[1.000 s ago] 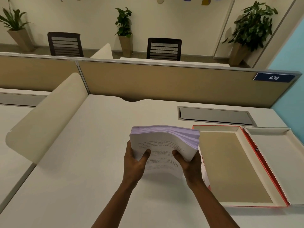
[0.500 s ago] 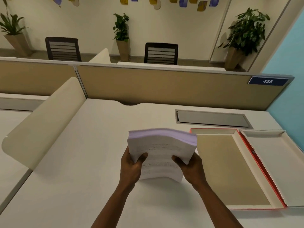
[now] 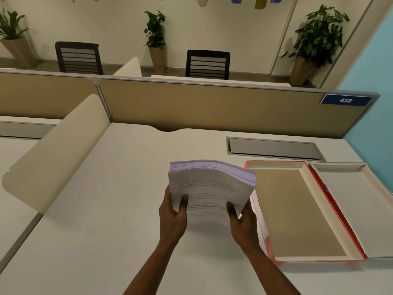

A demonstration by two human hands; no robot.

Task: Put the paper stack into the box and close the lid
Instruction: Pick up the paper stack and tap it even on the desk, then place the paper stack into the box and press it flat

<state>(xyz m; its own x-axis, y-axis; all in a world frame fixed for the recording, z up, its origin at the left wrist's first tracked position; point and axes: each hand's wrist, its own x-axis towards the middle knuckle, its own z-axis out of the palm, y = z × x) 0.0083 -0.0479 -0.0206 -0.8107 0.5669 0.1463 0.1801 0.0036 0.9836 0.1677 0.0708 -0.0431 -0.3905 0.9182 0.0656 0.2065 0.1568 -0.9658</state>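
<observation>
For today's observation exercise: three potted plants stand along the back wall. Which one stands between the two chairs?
The middle plant, the smallest. It stands between the two dark chairs; the others sit at the far left and far right.

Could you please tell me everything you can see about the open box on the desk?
The box is shallow and rectangular, seemingly cardboard, red outside with cream walls and a tan floor. It lies open and empty on the white desk, right of the held paper stack. Its lid, pale inside, is folded flat to the right along a red hinge edge. Neither hand touches it.
</observation>
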